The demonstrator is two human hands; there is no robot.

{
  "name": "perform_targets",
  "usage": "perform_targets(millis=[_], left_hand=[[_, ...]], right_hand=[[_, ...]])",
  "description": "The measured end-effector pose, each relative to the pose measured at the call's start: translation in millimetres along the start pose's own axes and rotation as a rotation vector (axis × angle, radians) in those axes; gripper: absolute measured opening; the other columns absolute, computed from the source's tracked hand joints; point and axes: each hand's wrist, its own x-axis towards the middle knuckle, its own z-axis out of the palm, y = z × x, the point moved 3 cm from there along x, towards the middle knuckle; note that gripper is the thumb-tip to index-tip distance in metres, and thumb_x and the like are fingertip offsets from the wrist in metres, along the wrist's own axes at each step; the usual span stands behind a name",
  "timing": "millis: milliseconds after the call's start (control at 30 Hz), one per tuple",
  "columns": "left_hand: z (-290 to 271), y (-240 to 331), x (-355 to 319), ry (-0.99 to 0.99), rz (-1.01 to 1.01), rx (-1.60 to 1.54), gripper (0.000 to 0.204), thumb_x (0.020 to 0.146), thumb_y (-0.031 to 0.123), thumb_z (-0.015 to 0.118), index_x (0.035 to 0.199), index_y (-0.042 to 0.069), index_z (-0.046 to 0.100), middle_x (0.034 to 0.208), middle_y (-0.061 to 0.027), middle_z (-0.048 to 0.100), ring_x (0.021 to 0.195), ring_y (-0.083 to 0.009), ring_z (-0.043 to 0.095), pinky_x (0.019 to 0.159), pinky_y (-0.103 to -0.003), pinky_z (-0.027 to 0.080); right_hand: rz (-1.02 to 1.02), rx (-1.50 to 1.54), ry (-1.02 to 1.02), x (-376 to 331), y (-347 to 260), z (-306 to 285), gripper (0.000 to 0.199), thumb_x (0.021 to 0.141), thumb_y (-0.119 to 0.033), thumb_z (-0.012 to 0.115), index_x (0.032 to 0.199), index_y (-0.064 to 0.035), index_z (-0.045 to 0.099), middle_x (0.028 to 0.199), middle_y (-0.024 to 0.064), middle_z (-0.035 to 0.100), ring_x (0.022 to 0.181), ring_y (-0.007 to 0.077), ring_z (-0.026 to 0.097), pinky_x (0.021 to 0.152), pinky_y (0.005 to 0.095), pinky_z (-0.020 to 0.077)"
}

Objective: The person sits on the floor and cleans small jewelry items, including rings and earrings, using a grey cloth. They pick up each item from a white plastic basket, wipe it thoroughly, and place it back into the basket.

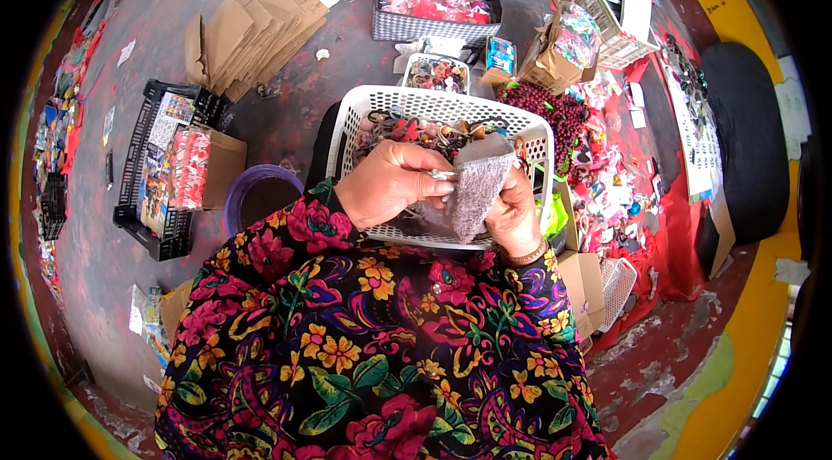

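My right hand (pixel 515 215) is closed round a grey, fuzzy piece of fabric (pixel 482 191), folded over with a smoother grey top edge. Facing it from the left, my left hand (pixel 386 186) pinches a small, pale, shiny piece (pixel 443 175) between thumb and fingers, right at the fabric's side. That piece is too small to name, and whether it is joined to the fabric I cannot tell. Both hands are above a white perforated plastic basket (pixel 364 102) in front of me. Inside the basket lie hair ties and small ornaments (pixel 416 132) in mixed colours, partly hidden by my hands.
A smaller white basket (pixel 437 89) and a patterned fabric box (pixel 438 32) of packaged items stand beyond. On the left are a purple bucket (pixel 232 200), a black crate (pixel 169 239) and flattened cardboard (pixel 251 39). Dark red beads (pixel 542 109) and colourful trinkets (pixel 611 200) spread across the right.
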Motion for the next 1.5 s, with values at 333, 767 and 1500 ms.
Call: perform_targets(millis=[333, 767, 1500], left_hand=[[-9.6, 4.8, 6.8, 0.077, 0.100, -0.284, 0.016, 0.086, 0.002, 0.050, 0.100, 0.003, 0.056, 0.104, -0.0072, 0.055, 0.095, -0.0204, 0.057, 0.083, -0.031, 0.049], [11.3, -1.7, 6.1, 0.007, 0.139, -0.158, 0.009, 0.086, 0.001, 0.050, 0.092, 0.006, 0.054, 0.091, 0.0004, 0.053, 0.087, -0.0115, 0.054, 0.080, -0.028, 0.045], [-1.3, 7.6, 6.9, 0.072, -0.023, -0.294, 0.018, 0.087, 0.007, 0.050, 0.104, 0.003, 0.053, 0.101, -0.0153, 0.059, 0.092, -0.0278, 0.059, 0.076, -0.031, 0.051]], right_hand=[[0.054, 0.512, 0.069, 3.4, 12.5, -7.3, 0.044, 0.081, -0.023, 0.063, 0.115, 0.0005, 0.048, 0.110, 0.0080, 0.055, 0.097, 0.0174, 0.055, 0.084, 0.0311, 0.0452], [-0.029, 0.248, 0.259, 8.1, 7.6, 8.8, 0.026, 0.081, -0.008, 0.061, 0.105, -0.0029, 0.056, 0.095, 0.0038, 0.062, 0.083, 0.0118, 0.058, 0.075, 0.0253, 0.0465], [-0.056, 0.559, 0.326, 8.2, -7.4, -13.5, 0.055, 0.081, -0.046, 0.056, 0.111, -0.0009, 0.048, 0.101, 0.0109, 0.057, 0.092, 0.0226, 0.056, 0.082, 0.0356, 0.0468]])
